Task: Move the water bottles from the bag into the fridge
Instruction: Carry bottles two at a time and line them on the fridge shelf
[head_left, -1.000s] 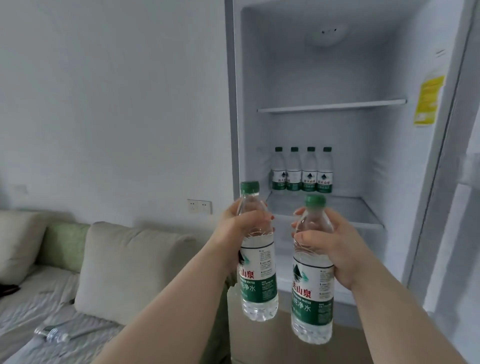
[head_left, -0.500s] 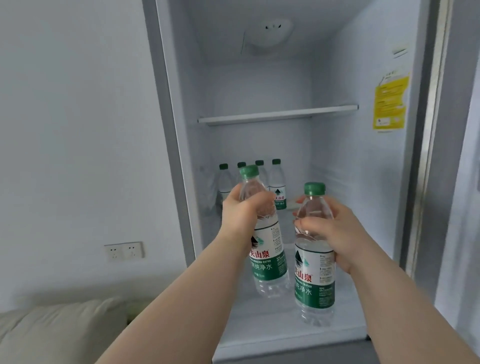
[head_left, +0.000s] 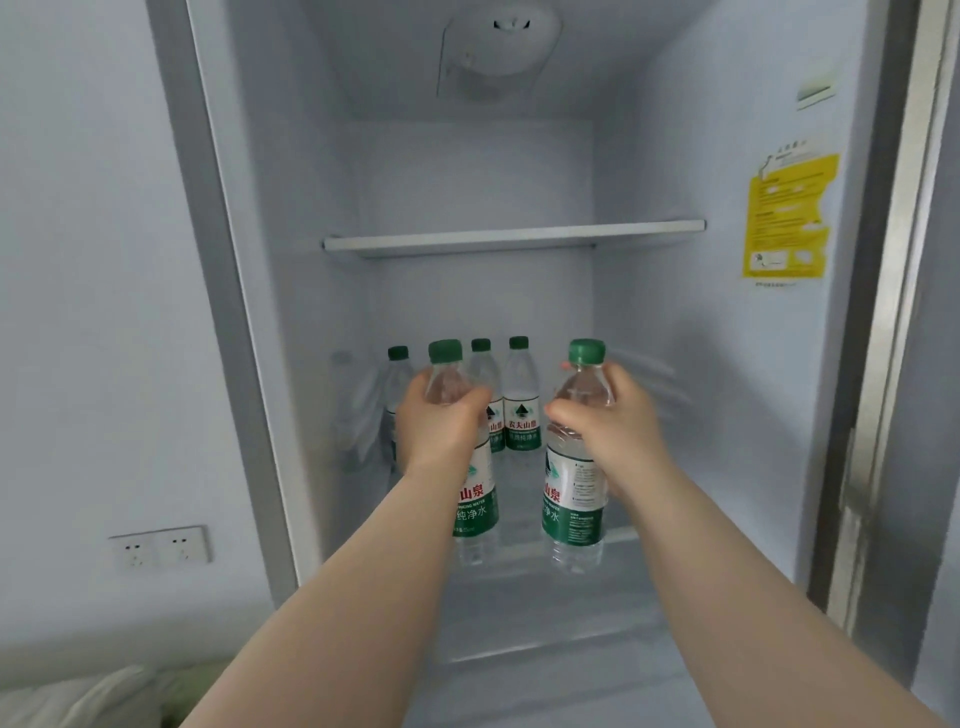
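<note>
An open fridge (head_left: 717, 364) with white inner walls fills the view, set against a pale wall that carries a double power socket (head_left: 160, 545) low on the left. A yellow sticker (head_left: 787, 215) is on the fridge's right inner wall, and a bare upper shelf (head_left: 514, 236) crosses the middle. On the lower shelf (head_left: 524, 577), a row of water bottles (head_left: 521, 400) with green caps stands upright at the back. Both bare forearms reach forward into the compartment. The left hand (head_left: 441, 428) is wrapped around the shoulder of the left water bottle (head_left: 471, 499), thumb across its front. The right hand (head_left: 613, 421) is clamped on the neck and shoulder of the right water bottle (head_left: 574, 499). Both held bottles are upright, clear, green-capped, with white and green labels printed in Chinese, in front of the back row; whether their bases touch the shelf I cannot tell.
</note>
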